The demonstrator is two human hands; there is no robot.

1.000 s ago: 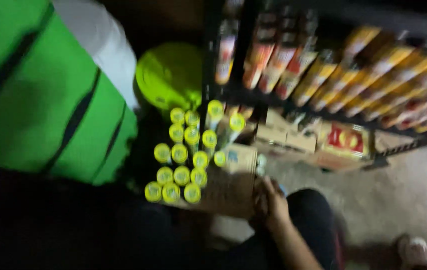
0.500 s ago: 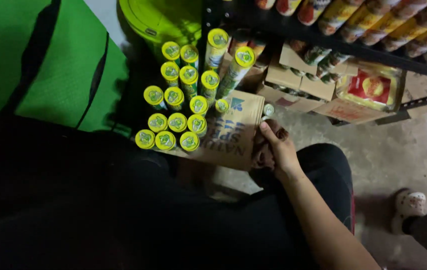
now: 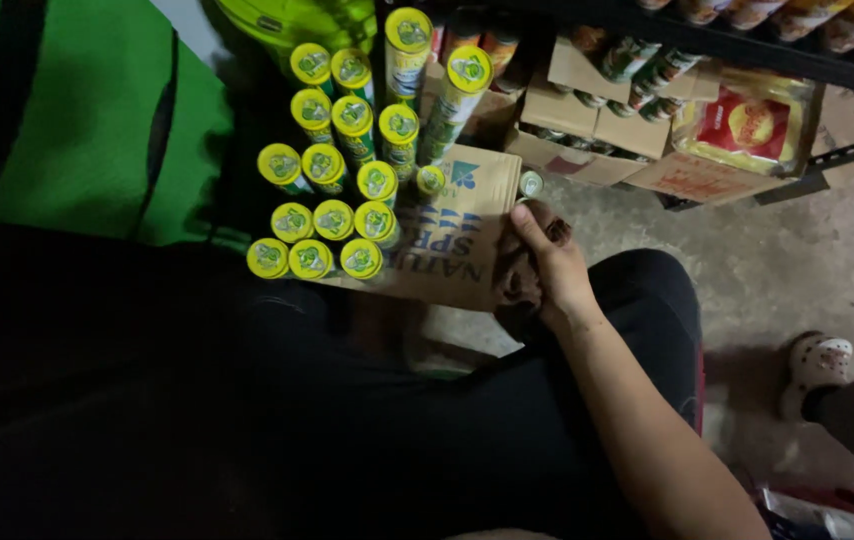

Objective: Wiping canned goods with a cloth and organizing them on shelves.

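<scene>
My right hand (image 3: 539,262) grips the right edge of a brown cardboard box (image 3: 457,240) that rests against my dark-trousered leg. Several tall tubes with yellow lids (image 3: 339,170) stand packed upright in the left part of the box. One small round lid (image 3: 530,183) shows just above my fingers. My left hand is out of view.
A dark metal shelf (image 3: 827,70) at the upper right holds open cartons of cans (image 3: 597,95) and a red-and-yellow packet (image 3: 747,120). A green bag (image 3: 57,110) fills the upper left, a lime-yellow bucket (image 3: 297,15) is behind the tubes. Another person's shoe (image 3: 817,365) is on the concrete floor at right.
The view has tilted down and closer to the box. My right hand has moved up onto the box's right edge and stays there.
</scene>
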